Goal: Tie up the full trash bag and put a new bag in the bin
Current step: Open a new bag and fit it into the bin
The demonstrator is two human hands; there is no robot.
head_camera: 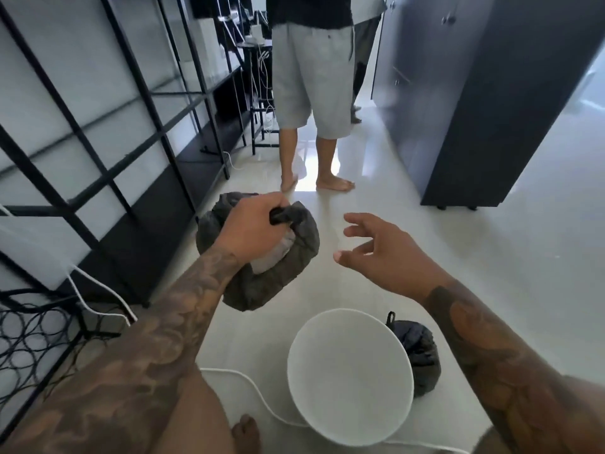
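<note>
My left hand (252, 229) grips the knotted neck of a full dark grey trash bag (284, 276) and holds it above the floor, left of centre. Something pale shows through the bag's side. My right hand (383, 253) hovers to the right of the bag with fingers spread and nothing in it. Below both hands stands the white round bin (350, 378) on the floor; its inside looks bare white. A second tied dark bag (420, 355) rests on the floor against the bin's right side.
A black metal shelf frame (98, 152) runs along the left. A person in grey shorts (311, 83) stands barefoot ahead. A dark cabinet (474, 103) fills the right. A white cable (258, 398) crosses the floor by the bin. A wire rack (36, 339) sits lower left.
</note>
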